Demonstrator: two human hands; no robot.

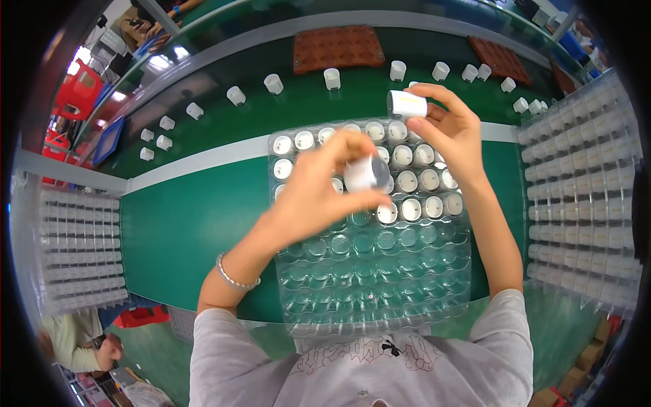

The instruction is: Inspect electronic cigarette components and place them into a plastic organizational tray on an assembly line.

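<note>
Although the smooth green work surface (190,203) leaves space at the left, the careful part, as judged here, lies at the clear moulded plastic tray (380,275) before the person, where bare forearms should keep well above the rims so that no sleeve or wrist drags it askew. Its far rows bear upright white round pieces (410,208), while the near rows of cups show bare, so a knuckle lowered carelessly at the far end could tip a neighbour. The left hand (305,186), blurred, curls over the tray's middle with its thumb and fingers parted only by the piece they seem to hold, a short white cylinder with a dark grey end (365,174), that end turned right. The right hand (447,125), farther off and to the right, pinches between thumb and fingertips a glossy white cylinder with a dark end (409,104) above the tray's far edge, lying on its side, dark end left. A light grip on the side walls should serve best, with each cylinder kept clear of the other, since two hard shells could knock. Any fine mark on either dark end is too small to tell.
</note>
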